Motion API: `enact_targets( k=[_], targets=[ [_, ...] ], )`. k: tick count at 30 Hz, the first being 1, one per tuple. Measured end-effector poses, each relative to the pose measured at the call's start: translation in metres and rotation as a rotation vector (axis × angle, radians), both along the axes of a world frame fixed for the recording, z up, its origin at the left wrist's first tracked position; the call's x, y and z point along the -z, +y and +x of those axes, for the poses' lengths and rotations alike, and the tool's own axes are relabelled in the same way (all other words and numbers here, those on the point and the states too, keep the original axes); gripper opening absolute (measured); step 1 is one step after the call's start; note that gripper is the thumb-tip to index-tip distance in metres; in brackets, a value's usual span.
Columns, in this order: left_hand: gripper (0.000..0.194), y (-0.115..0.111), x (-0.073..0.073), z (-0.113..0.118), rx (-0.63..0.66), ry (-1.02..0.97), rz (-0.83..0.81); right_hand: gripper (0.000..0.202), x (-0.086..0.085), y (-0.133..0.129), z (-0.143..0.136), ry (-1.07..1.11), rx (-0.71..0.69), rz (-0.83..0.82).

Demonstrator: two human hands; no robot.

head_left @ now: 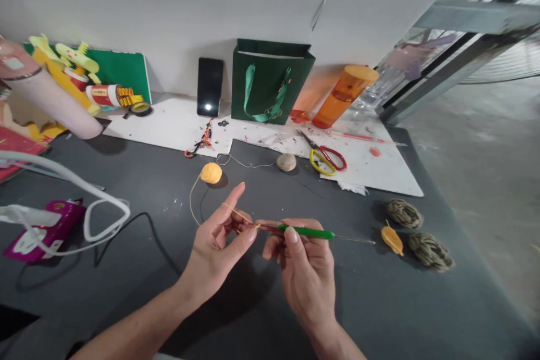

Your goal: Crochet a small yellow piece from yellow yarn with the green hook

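Two hands work yellow yarn point(190, 197) with a green hook point(310, 233) at center-bottom of frame.
Left hand point(219, 242), center: thumb pinched against fingers on the yarn near the hook's left tip, one finger raised, strand running over it; exact finger contact too small to tell. Right hand point(307, 270), just right of it: fingers closed around the hook's handle, thumb on top, rear shaft pointing right. Yarn trails left of the left hand up to the yellow ball point(211, 172), mid-frame on the dark table point(363, 309). Beige ball point(286, 162) to its right, then scissors point(328, 158), blades partly on the white board point(265, 135). Right of frame: yellow piece point(392, 238) near two gray-green skeins point(430, 251). Upper center: phone point(210, 87) left of green bag point(261, 84); orange bottle point(343, 98) to the bag's right.
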State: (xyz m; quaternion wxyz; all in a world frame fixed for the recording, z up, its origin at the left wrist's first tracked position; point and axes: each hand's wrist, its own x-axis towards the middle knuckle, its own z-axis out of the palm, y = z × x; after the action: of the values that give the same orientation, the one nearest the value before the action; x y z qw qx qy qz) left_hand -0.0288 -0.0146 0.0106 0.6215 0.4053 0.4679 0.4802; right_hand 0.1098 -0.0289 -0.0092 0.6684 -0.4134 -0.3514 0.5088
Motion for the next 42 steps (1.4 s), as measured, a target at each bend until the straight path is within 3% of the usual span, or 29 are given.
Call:
enact_targets(
  k=[8,26,42],
  targets=[
    [0.069,0.0015,-0.0027,-0.0007,0.02,-0.019,-0.024,0.015,0.0009,0.0004,0.0005,-0.042,0.001,-0.01],
    [0.064,0.0034,0.0019,-0.0004,0.029,-0.274,-0.136,0.023,-0.0008,0.0033,0.0042,0.015,-0.073,-0.05],
    [0.06,0.0033,0.0018,-0.0015,0.031,-0.285,-0.12,0.029,-0.002,0.0042,0.0071,-0.008,-0.095,-0.09]
  ],
)
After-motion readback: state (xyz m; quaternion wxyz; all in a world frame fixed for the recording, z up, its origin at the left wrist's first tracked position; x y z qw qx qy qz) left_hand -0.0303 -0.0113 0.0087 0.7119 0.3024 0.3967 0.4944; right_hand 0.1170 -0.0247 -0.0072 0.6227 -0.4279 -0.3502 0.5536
